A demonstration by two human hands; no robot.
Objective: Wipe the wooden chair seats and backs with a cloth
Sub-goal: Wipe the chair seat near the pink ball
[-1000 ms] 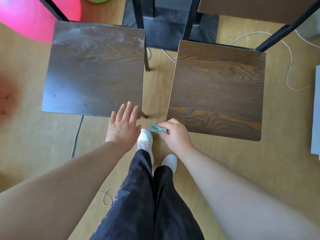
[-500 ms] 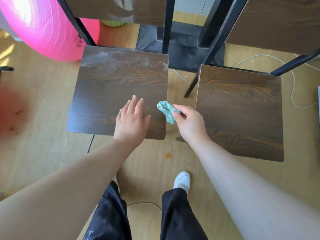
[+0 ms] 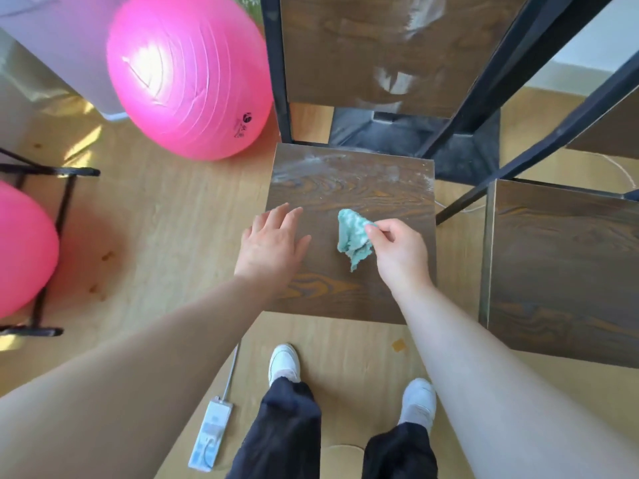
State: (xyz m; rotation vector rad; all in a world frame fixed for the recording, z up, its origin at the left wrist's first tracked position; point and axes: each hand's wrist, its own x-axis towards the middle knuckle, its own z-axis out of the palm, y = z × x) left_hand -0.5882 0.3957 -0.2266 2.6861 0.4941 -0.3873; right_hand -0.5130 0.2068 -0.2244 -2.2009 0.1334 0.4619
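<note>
A dark wooden chair seat (image 3: 359, 188) lies straight below me, with pale dust streaks along its far edge. Its wooden back (image 3: 345, 53) rises behind it and also shows whitish smears. My right hand (image 3: 401, 254) pinches a crumpled teal cloth (image 3: 352, 236) that hangs over the middle of the seat. My left hand (image 3: 273, 243) hovers over the seat's left edge with its fingers straight and holds nothing. A second wooden chair seat (image 3: 567, 271) stands to the right.
A pink exercise ball (image 3: 186, 74) sits at the far left, another pink ball (image 3: 24, 250) in a black rack at the left edge. A white power strip (image 3: 211, 433) lies on the floor by my left shoe (image 3: 283, 363). A white cable (image 3: 622, 171) runs behind the right chair.
I have stepped left and closer, so the dusty chair is now centred. My right hand has carried the cloth from the gap between the chairs to over this seat.
</note>
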